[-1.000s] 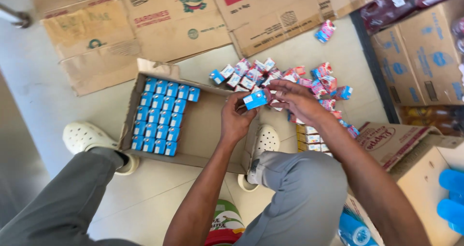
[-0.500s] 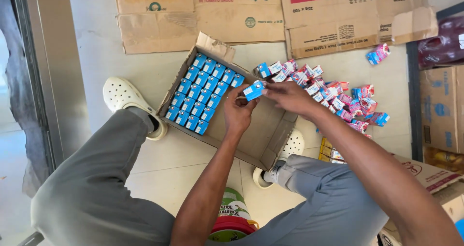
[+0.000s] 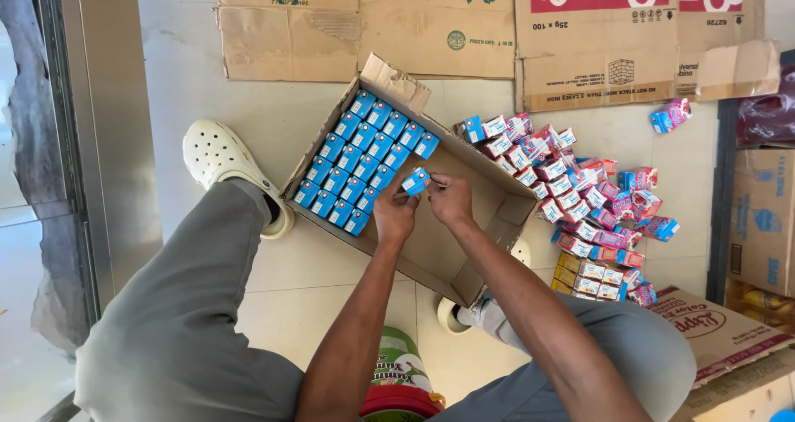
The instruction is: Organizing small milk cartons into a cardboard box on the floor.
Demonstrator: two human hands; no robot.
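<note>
We hold one small blue carton (image 3: 416, 180) pinched between our left hand (image 3: 394, 215) and right hand (image 3: 451, 200), over the box (image 3: 489, 223). About a third is packed in rows (image 3: 364, 161); a large pile (image 3: 580, 198) waits outside.

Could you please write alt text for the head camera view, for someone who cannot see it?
Both hands, left hand and right hand, hold a small blue carton over an open cardboard box with blue cartons in rows. A pile of cartons lies beside it.

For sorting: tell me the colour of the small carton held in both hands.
Blue with a white end, the small carton; head view.
</note>
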